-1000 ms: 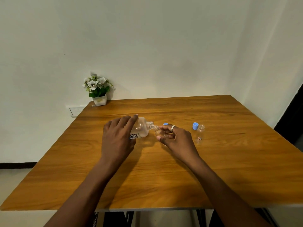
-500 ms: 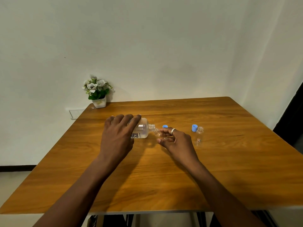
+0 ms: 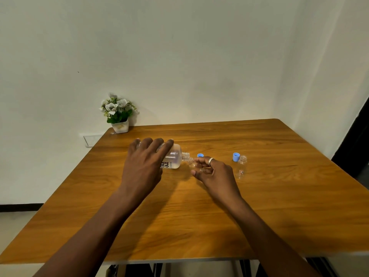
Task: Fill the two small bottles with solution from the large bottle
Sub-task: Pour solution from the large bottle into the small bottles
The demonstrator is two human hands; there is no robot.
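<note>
Pouring from the large bottle [image 3: 173, 159] into the small bottle [image 3: 193, 163] pinched in my right hand [image 3: 214, 172]

My left hand [image 3: 144, 162] was wrapped over the large bottle, laid nearly level, neck pointing right and meeting the small mouth just beside it; my right fingers were curled shut round that one. The second small bottle [image 3: 242, 166] stood uncapped to the right on the table [image 3: 279, 196], nearer my right hand, beside a blue cap [image 3: 236, 156]

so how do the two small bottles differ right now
The small bottle in the right hand is held tilted, its mouth at the large bottle's neck; the other small bottle stands upright alone on the table. The held one is mostly hidden by fingers; the standing one shows fully, with a small label. Both are clear and uncapped.
</note>
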